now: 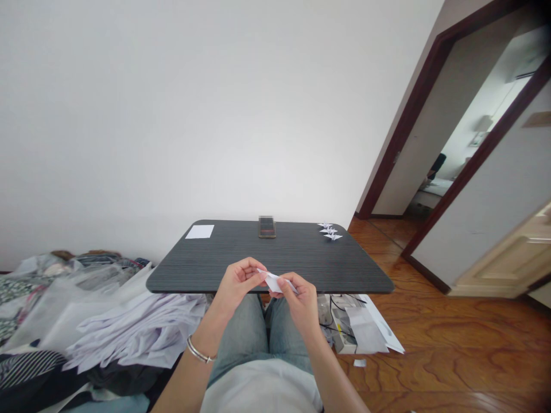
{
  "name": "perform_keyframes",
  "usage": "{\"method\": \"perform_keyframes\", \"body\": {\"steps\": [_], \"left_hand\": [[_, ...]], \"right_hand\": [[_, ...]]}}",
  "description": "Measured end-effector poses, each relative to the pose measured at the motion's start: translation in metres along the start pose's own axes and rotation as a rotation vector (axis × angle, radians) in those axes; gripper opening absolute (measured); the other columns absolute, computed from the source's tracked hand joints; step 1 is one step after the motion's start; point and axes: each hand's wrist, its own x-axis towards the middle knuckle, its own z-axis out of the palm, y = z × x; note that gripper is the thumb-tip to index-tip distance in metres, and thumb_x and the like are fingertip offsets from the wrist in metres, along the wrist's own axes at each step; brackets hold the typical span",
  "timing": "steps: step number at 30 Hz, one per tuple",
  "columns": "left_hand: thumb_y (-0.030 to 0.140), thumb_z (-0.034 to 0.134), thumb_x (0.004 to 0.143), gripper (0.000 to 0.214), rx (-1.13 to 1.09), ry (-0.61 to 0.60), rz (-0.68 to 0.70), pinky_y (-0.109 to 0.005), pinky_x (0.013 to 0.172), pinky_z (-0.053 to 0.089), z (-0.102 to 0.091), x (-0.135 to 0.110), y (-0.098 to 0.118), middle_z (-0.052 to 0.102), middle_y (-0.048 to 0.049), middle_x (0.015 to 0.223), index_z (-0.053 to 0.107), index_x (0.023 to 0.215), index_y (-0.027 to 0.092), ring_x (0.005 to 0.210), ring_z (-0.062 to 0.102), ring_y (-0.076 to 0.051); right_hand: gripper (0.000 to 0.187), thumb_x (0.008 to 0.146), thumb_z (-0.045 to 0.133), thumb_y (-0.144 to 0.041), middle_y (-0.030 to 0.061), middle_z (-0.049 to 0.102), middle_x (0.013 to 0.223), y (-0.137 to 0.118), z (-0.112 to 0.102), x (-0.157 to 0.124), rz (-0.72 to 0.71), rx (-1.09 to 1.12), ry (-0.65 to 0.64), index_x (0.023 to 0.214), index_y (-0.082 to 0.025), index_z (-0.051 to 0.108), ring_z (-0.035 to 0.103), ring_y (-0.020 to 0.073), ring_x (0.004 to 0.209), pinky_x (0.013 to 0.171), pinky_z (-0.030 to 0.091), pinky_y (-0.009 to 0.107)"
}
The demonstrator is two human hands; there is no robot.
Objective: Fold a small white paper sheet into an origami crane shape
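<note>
A small folded piece of white paper (274, 280) is held between both hands above the near edge of the dark table (241, 258). My left hand (239, 281) pinches its left end with closed fingers. My right hand (299, 295) grips its right side, fingers curled round it. A silver bangle (198, 351) sits on my left wrist. Three finished white paper cranes (329, 230) stand at the table's far right corner. A flat white paper square (200, 232) lies at the far left corner.
A phone (267, 226) stands propped at the table's far edge by the white wall. Heaped clothes and plastic bags (99, 321) lie to the left. Papers and cables (357, 330) sit on the wooden floor under the table's right side. An open doorway (456, 166) is at right.
</note>
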Motion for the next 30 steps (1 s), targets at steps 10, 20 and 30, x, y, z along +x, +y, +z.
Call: {"method": "perform_keyframes", "body": {"steps": [10,20,30], "left_hand": [[0.030,0.073,0.063,0.022,0.011,0.023,-0.016,-0.023,0.061,0.049,0.0011,0.0013,-0.0013,0.065,-0.0024,0.065,0.060,0.068,0.012,0.061,0.059,-0.012],[0.028,0.073,0.062,0.022,0.010,0.035,-0.003,-0.023,0.060,0.049,0.0005,0.0030,-0.0034,0.065,-0.0019,0.065,0.061,0.068,0.012,0.060,0.060,-0.012],[0.027,0.074,0.062,0.020,0.008,0.024,-0.027,-0.023,0.062,0.049,0.0010,0.0016,-0.0010,0.068,-0.0031,0.067,0.063,0.068,0.012,0.062,0.061,-0.013]], "right_hand": [[0.025,0.080,0.055,-0.037,0.0015,0.065,0.058,-0.0003,0.0013,0.0000,-0.013,0.004,0.004,0.069,-0.016,0.062,0.062,0.0168,0.055,0.054,0.049,0.025],[0.026,0.078,0.057,-0.040,0.0017,0.064,0.057,0.0004,0.0031,0.0005,-0.005,0.022,0.015,0.070,-0.016,0.062,0.062,0.0170,0.054,0.053,0.051,0.026],[0.025,0.077,0.058,-0.038,0.0014,0.063,0.057,0.0003,0.0031,0.0006,0.009,0.006,0.034,0.066,-0.016,0.062,0.061,0.0165,0.053,0.052,0.051,0.026]]}}
